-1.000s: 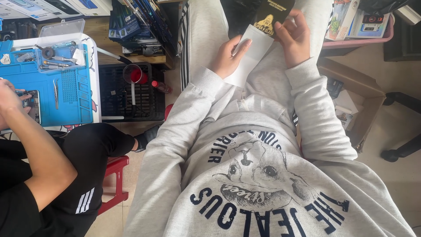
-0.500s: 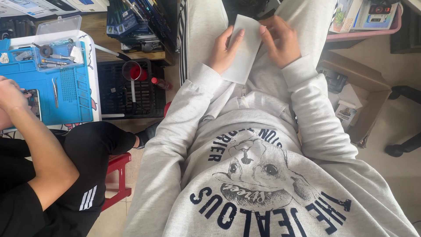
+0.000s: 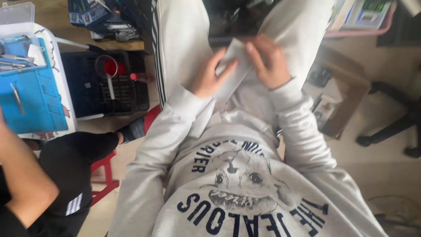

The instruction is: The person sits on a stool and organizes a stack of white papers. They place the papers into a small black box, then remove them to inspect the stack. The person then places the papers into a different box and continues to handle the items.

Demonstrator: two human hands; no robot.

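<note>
While both hands pinch it over the lap, the white paper sheet (image 3: 232,70) looks light, limp and easily creased, best held at its edges. Left hand (image 3: 209,75) and right hand (image 3: 267,61) are closed on it with fingers curled. A co-worker's arm (image 3: 26,184) and a black crate (image 3: 98,85) sit well apart at left.
</note>
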